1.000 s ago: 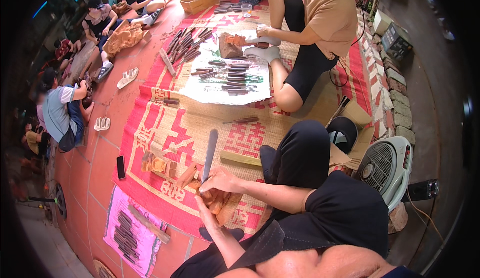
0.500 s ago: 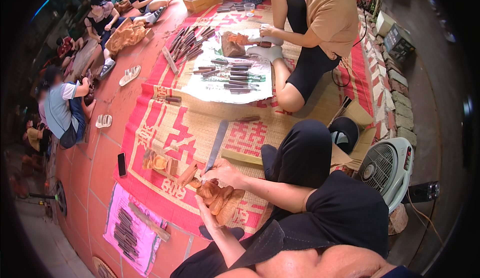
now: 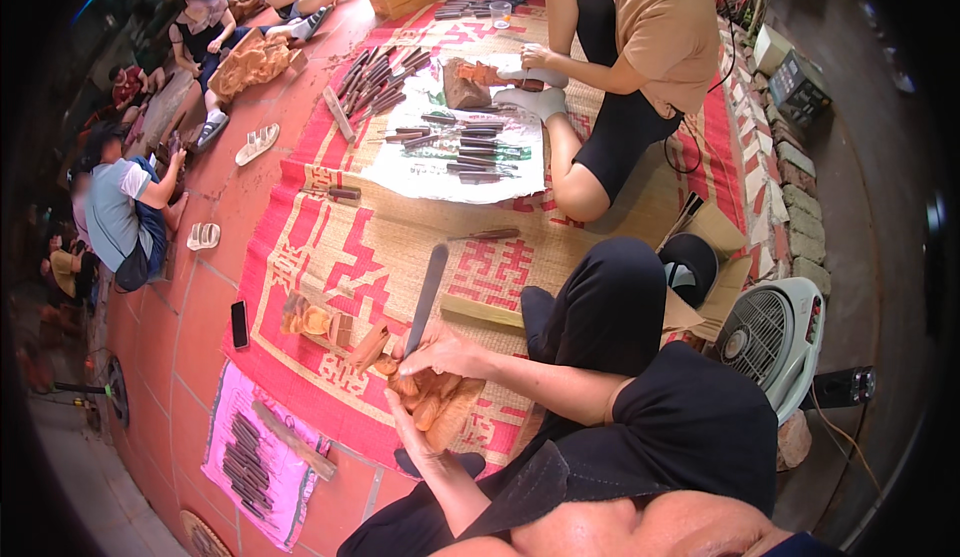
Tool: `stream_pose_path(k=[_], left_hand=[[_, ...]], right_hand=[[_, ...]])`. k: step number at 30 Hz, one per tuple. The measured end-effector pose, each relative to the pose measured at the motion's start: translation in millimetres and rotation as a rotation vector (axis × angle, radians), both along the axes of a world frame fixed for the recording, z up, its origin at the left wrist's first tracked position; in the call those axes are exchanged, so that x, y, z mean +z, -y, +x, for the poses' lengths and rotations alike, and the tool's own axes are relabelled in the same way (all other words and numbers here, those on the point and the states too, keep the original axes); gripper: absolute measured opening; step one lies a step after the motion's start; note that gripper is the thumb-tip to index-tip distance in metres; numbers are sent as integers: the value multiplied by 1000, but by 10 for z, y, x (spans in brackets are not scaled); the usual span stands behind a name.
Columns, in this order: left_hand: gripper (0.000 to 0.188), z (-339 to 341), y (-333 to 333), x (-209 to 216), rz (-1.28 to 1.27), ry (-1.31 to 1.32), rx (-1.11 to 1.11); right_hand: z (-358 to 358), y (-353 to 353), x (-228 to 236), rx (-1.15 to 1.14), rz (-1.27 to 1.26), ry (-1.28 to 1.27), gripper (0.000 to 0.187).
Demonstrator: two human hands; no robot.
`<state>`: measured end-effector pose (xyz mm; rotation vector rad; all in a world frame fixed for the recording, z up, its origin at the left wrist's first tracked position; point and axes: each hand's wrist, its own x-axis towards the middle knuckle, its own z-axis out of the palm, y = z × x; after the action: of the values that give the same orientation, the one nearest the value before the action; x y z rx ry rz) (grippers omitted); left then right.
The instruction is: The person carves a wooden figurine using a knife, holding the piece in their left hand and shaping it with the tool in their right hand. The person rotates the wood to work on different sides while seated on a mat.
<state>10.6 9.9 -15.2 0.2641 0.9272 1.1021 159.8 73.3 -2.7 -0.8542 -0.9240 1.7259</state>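
My right hand (image 3: pixel 447 350) is closed round the lower end of a long, flat, dark grey file (image 3: pixel 428 292), whose rounded tip points away from me. Below it, a reddish-brown carved wooden figure (image 3: pixel 440 405) lies by my lap. My left hand (image 3: pixel 412 427) grips the figure's near left side, and the file's low end meets its head end. Fingers cover part of the carving there. Just beyond lie a wooden block (image 3: pixel 369 349) and another carved wooden figure (image 3: pixel 316 321) on the red and straw mat (image 3: pixel 400 225).
Chisels (image 3: pixel 248 462) lie on a pink cloth (image 3: pixel 290 517) at left, near a phone (image 3: pixel 239 325). A wooden strip (image 3: pixel 483 312) rests ahead. Opposite, a co-worker (image 3: pixel 665 32) sits by a white sheet (image 3: pixel 440 185) with several tools. A fan (image 3: pixel 765 337) stands at right.
The file has swung slightly upright and its tip has shifted left. My right hand has moved a little to the left over the figure; my left hand still grips it.
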Motion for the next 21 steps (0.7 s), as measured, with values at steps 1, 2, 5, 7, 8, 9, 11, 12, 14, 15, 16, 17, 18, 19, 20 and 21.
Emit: stream_pose_path(k=[1,2,5,7,8,9,11,12,14,15,16,17,18,19,20,21], left_hand=[[67,-5,-11,3,10,-25,0],[67,-4,-18,10,20,-50,-1],[67,30,13,52,34,-70,-3],[66,30,-24,-32,86,50,-38],[65,23,-35,-61,112,109,-55],[65,10,-30,-55,83,137,-49],[65,-22,-5,-26,26,193,-35],[64,-10,-3,-18,24,153,-17],[64,20,2,-11,21,72,19],[64,9,7,-19,16,82,-3],[63,-4,14,-35,12,92,-26],[63,-10,17,-44,8,103,-49],[63,-10,18,-47,33,130,-64],[64,2,14,-49,58,158,-80],[65,4,15,-52,83,185,-96],[65,-10,14,-82,49,183,-78]], right_hand=[[-17,15,15,6,46,48,17],[-30,30,36,11,92,97,17],[-44,8,-84,7,67,153,13],[3,-39,-114,-10,-84,53,13],[30,-41,-115,-17,-183,-17,13],[43,-31,-51,-9,-166,-13,13],[46,-2,96,6,-132,-7,13],[20,9,63,-11,-25,55,13],[-64,34,-55,-46,189,180,14],[-64,26,-73,-39,134,172,14],[-56,15,-85,-32,78,165,14],[-43,2,-90,-26,23,159,15],[42,-29,24,16,-148,135,15],[54,-36,10,32,-165,75,15],[59,-42,-13,48,-183,15,15],[74,-42,-18,58,-199,-43,16]])
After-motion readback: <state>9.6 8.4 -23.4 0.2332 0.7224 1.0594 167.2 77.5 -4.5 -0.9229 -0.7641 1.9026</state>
